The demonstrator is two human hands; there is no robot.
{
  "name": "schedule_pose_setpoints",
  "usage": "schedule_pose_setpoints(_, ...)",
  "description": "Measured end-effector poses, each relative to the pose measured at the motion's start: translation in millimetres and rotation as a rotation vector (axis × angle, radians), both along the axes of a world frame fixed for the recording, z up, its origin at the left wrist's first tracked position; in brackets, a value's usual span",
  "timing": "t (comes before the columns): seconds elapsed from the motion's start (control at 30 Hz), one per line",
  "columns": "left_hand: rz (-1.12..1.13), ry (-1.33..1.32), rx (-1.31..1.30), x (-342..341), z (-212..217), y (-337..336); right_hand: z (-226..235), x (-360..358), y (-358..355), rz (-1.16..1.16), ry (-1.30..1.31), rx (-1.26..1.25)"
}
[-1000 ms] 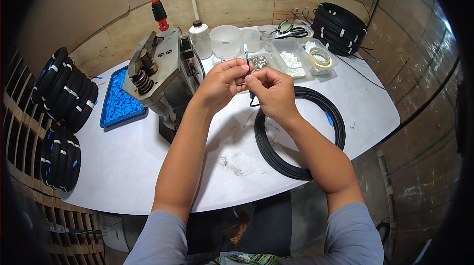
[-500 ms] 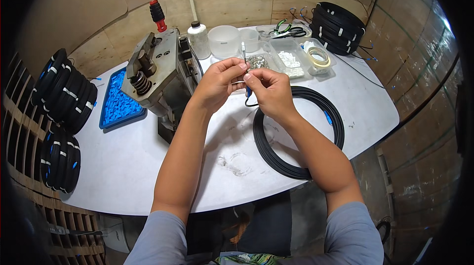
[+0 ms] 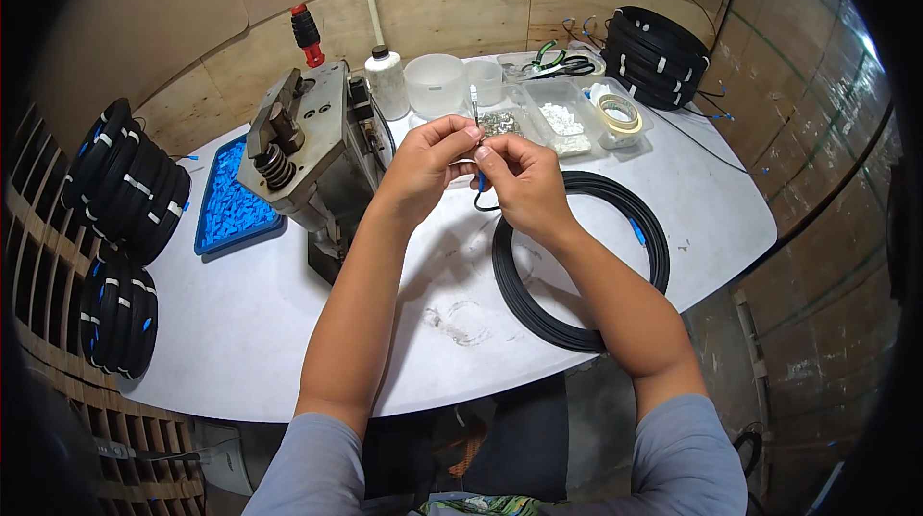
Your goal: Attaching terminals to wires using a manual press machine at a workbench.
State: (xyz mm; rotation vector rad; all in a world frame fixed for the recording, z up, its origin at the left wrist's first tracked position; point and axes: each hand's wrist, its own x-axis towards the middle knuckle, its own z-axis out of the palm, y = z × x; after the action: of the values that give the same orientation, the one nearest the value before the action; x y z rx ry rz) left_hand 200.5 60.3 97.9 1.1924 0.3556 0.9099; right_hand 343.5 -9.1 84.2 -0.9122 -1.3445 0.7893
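Above the middle of the table, my left hand (image 3: 426, 162) and my right hand (image 3: 527, 187) meet in a pinch on the end of a black cable. A slim connector tip (image 3: 474, 102), pale at the top and dark below, stands upright out of my fingers. Below them shows a blue sleeve (image 3: 482, 181), and from it the black cable bends toward a cable coil (image 3: 524, 302). The coil lies flat under my right forearm, with another blue piece (image 3: 638, 232) on its right side. My fingertips hide the part of the cable between them.
A metal press (image 3: 317, 136) stands left of my hands, beside a blue tray (image 3: 204, 245) of small blue parts. Behind are a bottle (image 3: 386, 83), a round tub (image 3: 435, 83), boxes of small parts, scissors (image 3: 575, 65) and tape (image 3: 618, 114). Cable coils (image 3: 657, 59) are stacked at the sides.
Both hands keep their pinch on the cable end. My right hand has shifted slightly left, and the blue sleeve with it.
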Motion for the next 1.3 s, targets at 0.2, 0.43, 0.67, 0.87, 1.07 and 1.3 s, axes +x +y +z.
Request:
schedule_pose_setpoints(0.2, -0.002, -0.003, 0.022, -0.8, 1.3, -0.2, 1.9, -1.5, -1.5, 0.038, 0.058, -0.047)
schedule_pose_setpoints(0.43, -0.025, -0.014, 0.033, -1.5, 0.3, 0.5, 0.3, 2.0, 0.0, 0.052, 0.026, -0.042)
schedule_pose_setpoints(0.67, -0.042, -0.016, 0.007, -1.5, 0.5, 0.0, 3.8, 0.5, -1.4, 0.034, 0.032, -0.039)
schedule_pose_setpoints(0.87, -0.067, -0.042, -0.006, 1.2, 3.4, -3.4, -3.8, 1.5, 1.5, -0.013, 0.052, 0.016)
schedule_pose_setpoints(1.07, -0.065, -0.039, -0.027, 1.9, 2.3, -2.9, -0.3, 0.3, -0.4, -0.040, 0.026, 0.035)
schedule_pose_setpoints(1.3, -0.066, -0.034, -0.039, 2.8, 1.7, -2.3, -1.8, 0.6, 0.2, -0.038, 0.042, 0.021)
